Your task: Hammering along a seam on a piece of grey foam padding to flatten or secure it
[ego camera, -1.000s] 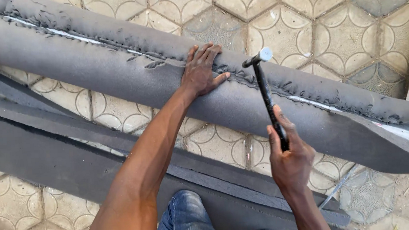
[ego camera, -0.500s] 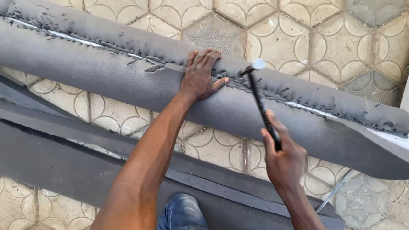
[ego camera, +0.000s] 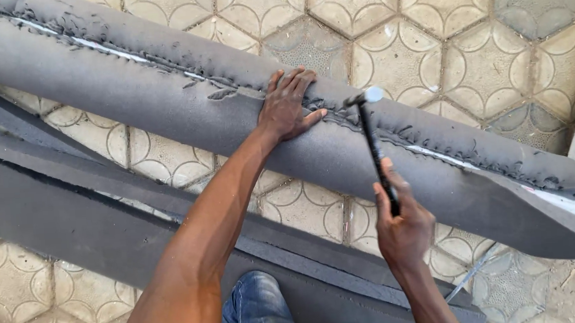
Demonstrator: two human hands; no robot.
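head view. the left hand [ego camera: 288, 105] lies flat, fingers spread, on a long grey foam-wrapped roll [ego camera: 162, 103] resting diagonally on the patterned tiled floor [ego camera: 427, 30]. the right hand [ego camera: 403, 224] has its fingers closed round the black handle of a hammer [ego camera: 374, 142], whose head sits at the roll's ragged seam [ego camera: 407, 133], just beside the left hand. flat grey strips [ego camera: 69, 217] lie below the roll.
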